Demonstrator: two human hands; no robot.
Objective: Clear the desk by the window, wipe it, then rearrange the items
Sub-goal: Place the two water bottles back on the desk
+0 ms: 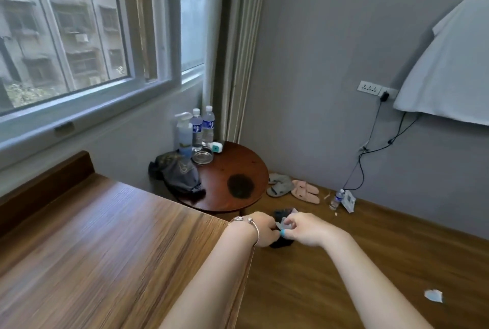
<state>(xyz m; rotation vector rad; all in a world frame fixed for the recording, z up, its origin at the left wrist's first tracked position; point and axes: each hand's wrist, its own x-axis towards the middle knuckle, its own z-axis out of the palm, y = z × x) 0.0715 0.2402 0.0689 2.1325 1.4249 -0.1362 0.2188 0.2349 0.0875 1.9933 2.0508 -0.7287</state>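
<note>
The wooden desk [105, 236] under the window fills the lower left and its top is bare. Beyond its right corner my left hand [264, 229] and my right hand [304, 229] meet over the floor. Both hold a small dark pouch-like thing [281, 216], with a pale crumpled bit pinched at its top. What the dark thing is exactly I cannot tell. The small round table [238, 170] behind carries a spray bottle [184, 134], two water bottles [202, 127], a glass dish [202, 156], a small white-teal box [215, 147] and a grey cloth [177, 172].
Two pairs of slippers [293, 188] lie on the wooden floor by the wall, beside a water bottle [336, 199] and a white packet [348, 200]. A charger cable [370, 149] hangs from the wall socket. A paper scrap [433, 295] lies on the floor at right.
</note>
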